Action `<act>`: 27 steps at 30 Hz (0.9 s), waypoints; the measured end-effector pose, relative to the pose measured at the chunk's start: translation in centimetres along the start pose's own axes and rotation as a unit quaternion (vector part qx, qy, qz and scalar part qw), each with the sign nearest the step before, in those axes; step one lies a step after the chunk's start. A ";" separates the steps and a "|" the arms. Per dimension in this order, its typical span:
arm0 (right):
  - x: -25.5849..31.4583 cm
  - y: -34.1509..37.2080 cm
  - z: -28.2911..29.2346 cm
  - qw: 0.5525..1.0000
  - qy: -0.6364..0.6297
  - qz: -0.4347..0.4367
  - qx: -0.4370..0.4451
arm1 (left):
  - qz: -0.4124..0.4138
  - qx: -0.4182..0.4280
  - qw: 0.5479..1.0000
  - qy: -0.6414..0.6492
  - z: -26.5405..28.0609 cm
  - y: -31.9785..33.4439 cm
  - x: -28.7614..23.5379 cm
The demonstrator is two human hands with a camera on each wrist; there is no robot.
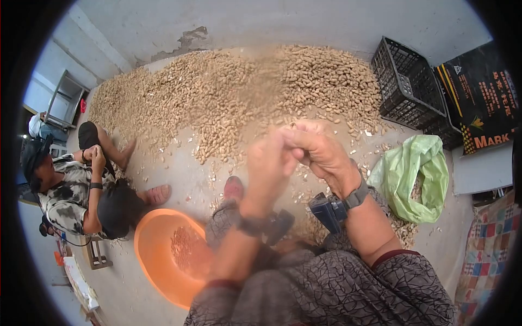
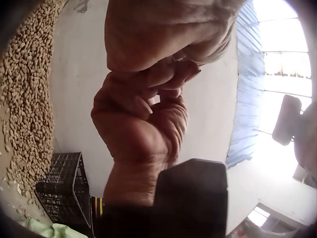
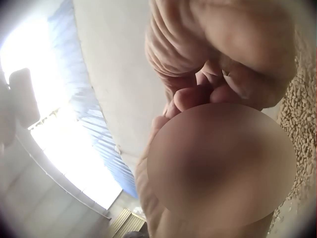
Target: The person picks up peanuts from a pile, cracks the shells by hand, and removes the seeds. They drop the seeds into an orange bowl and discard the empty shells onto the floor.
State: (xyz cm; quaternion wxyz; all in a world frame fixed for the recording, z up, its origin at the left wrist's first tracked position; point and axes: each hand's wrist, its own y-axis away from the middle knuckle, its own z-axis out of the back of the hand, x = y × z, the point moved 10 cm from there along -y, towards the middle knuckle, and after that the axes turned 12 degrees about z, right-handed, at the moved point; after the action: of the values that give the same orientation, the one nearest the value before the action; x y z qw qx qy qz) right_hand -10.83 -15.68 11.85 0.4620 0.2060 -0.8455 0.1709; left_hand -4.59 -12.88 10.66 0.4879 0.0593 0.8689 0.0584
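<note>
In front of the lap, the left hand [image 1: 267, 171] and right hand [image 1: 325, 155] meet at their bent fingertips. A small brownish piece that looks like a peanut [image 1: 292, 125] shows at the right fingertips. Most of what they pinch is hidden by the fingers. From the left wrist, the left hand [image 2: 168, 37] appears above the right hand [image 2: 138, 134], fingers pressed together. The right wrist view has the right hand [image 3: 223, 34] on top, its thumb and fingers close against the left fingers. Beyond both hands spreads a heap of unshelled peanuts [image 1: 217, 98].
An orange basin [image 1: 142, 239] with reddish shelled kernels [image 1: 187, 250] stands left of the knees. At right are a green bag [image 1: 387, 179], a black crate [image 1: 408, 81] and a black sack [image 1: 478, 98]. Another person [image 1: 70, 190] sits at left. Shell bits litter the floor.
</note>
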 end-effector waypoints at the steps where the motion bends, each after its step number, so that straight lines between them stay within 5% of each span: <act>1: -0.1 -0.1 -0.1 1.000 -0.013 -0.006 0.003 | -0.001 0.001 1.000 -0.001 -0.1 0.0 0.0; 7: 0.9 -0.4 0.1 0.998 0.051 0.036 -0.032 | 0.020 0.043 0.987 0.156 -0.7 -0.6 -0.8; 11: 2.6 -0.4 0.4 0.980 0.185 0.056 -0.044 | -0.012 -0.030 0.993 0.111 0.9 -0.8 -1.7; 19: 0.5 -0.7 0.4 0.993 0.115 0.022 -0.027 | -0.037 -0.100 0.994 0.024 1.4 0.0 -1.1; 22: 0.1 -1.0 0.6 0.992 0.109 0.043 -0.049 | -0.038 -0.049 0.996 0.060 1.1 0.0 -1.3; 27: -0.2 -1.4 0.2 0.993 0.089 0.036 -0.067 | -0.101 -0.097 0.988 -0.069 1.7 0.1 -3.1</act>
State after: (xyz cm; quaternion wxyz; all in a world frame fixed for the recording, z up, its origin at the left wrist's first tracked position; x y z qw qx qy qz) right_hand -10.21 -16.97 11.72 0.5417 0.1281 -0.8174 0.1483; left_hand -1.53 -13.25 12.38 0.5539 -0.0724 0.8247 0.0881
